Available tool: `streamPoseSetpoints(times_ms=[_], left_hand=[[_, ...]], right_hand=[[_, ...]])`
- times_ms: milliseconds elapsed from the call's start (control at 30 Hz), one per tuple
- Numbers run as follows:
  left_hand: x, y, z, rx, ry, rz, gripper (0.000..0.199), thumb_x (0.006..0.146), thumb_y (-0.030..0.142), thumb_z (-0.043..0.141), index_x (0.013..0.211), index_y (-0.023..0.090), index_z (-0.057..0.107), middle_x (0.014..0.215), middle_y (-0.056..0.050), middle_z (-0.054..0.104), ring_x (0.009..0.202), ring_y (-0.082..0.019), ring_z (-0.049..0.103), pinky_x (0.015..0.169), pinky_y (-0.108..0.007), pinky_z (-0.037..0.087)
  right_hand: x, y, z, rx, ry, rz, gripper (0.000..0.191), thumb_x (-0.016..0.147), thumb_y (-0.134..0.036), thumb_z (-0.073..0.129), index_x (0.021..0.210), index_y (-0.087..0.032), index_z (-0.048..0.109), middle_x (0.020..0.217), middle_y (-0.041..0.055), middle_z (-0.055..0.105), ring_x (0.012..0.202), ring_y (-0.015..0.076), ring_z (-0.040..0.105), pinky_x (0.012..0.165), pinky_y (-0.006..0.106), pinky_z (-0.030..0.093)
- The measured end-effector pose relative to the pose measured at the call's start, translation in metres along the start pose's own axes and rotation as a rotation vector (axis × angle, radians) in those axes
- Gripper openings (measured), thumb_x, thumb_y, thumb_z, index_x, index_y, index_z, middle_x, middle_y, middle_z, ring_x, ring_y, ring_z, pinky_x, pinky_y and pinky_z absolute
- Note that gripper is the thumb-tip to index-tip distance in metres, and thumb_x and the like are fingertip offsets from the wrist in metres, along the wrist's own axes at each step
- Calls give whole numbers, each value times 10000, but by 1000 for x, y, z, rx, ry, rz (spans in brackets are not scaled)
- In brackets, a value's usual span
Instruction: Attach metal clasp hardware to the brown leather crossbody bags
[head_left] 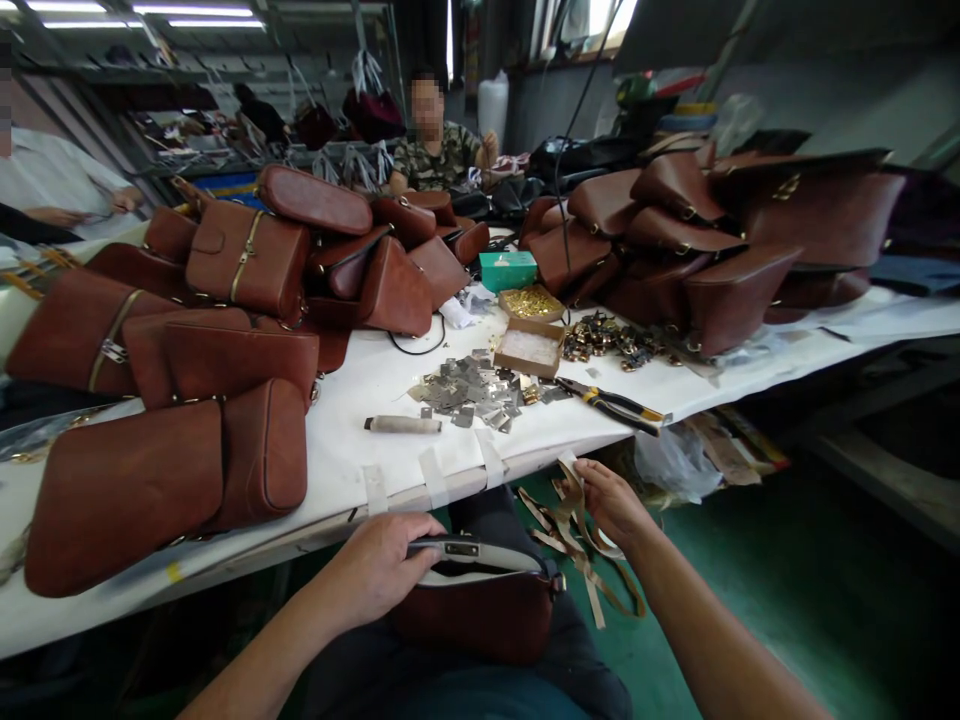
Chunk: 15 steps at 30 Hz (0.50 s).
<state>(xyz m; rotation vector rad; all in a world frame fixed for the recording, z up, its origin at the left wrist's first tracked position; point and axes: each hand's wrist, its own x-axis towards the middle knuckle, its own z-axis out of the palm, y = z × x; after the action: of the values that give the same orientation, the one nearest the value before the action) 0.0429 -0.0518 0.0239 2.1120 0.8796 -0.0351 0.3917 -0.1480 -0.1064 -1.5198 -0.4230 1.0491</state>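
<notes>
A brown leather bag point(480, 615) lies across my lap with its top open and a pale lining edge showing. My left hand point(390, 568) is closed on the bag's upper rim, beside a small metal plate point(461, 549). To the right, at the table edge, my right hand point(611, 505) pinches the end of a tan strip point(574, 490). Several more tan strips point(592, 580) hang below that hand. Bits of pale tape point(433, 477) are stuck along the table's front edge.
Brown bags point(172, 480) are piled on the white table point(352, 460) left and right. Between them are metal plates point(469, 385), small boxes point(529, 347), pliers point(619, 403) and a wrapped tool point(403, 425). A person point(442, 150) sits across the table.
</notes>
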Motion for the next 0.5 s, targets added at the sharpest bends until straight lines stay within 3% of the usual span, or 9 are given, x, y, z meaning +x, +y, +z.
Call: streamPoseSetpoints(times_ms=[133,333,400,500], left_hand=[[3,6,-11,-24,-84,-1,231,931,322,560,915,221,767,854,-4,752,796,-186,671,711,-259,434],[13,7,-22,18,-181,-23,204,862,291,606,941,229,784,832,3,751,751,-183,655,653,-250,414],[17,3,-19,40,-180,-23,193,834,273,622,936,230,780,840,-1,754,740,-187,653,628,-251,407],[20,-7,-12,54,-85,-5,247,795,258,674,1026,230,758,985,-26,774,856,-215,685,705,-260,456]], right_hand=[[8,-5,-8,-41,-51,56,463,604,-521,917,818,-173,699,720,22,675,594,139,586,592,283,518],[11,-12,-15,-183,-26,80,431,600,-525,911,752,-161,737,680,48,712,580,151,589,531,266,445],[11,-14,-14,-238,-1,73,427,593,-514,909,789,-165,759,719,53,738,597,165,613,542,274,453],[8,-19,-13,-319,31,72,483,591,-504,908,912,-160,800,789,57,761,605,173,621,556,289,461]])
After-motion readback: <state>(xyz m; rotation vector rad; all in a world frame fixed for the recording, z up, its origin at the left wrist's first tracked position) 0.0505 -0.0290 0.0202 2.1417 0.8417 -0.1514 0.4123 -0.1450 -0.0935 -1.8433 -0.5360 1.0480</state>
